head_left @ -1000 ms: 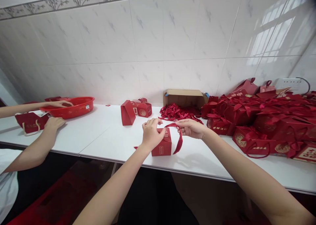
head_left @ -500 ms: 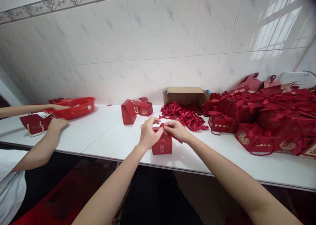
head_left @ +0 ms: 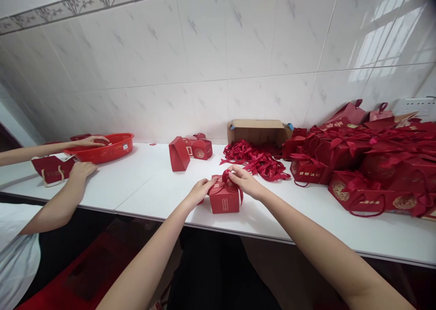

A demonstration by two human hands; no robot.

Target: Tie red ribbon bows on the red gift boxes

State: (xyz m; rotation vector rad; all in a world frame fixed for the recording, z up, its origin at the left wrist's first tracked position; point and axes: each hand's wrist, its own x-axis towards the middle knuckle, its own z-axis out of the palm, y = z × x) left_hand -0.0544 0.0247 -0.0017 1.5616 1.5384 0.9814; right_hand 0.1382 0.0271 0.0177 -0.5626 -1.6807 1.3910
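Note:
A small red gift box [head_left: 224, 201] stands on the white table [head_left: 153, 192] near its front edge. A red ribbon [head_left: 227, 177] is wound over the box top, with one end hanging down its right side. My left hand [head_left: 200, 192] is closed in a pinch on the ribbon at the box's upper left corner. My right hand [head_left: 244, 180] pinches the ribbon loop above the box top.
Behind lie a heap of loose red ribbons [head_left: 259, 159], an open cardboard carton [head_left: 259, 130] and small red boxes [head_left: 190, 151]. Tied red boxes [head_left: 368, 164] are piled at the right. At the left, another person's hands [head_left: 81, 169] rest by a red basin [head_left: 105, 147] and a red bag [head_left: 52, 169].
My left hand has slid from the box top down to its left corner. My right hand has drawn the ribbon into a loop over the top. The other person's far hand has shifted on the basin.

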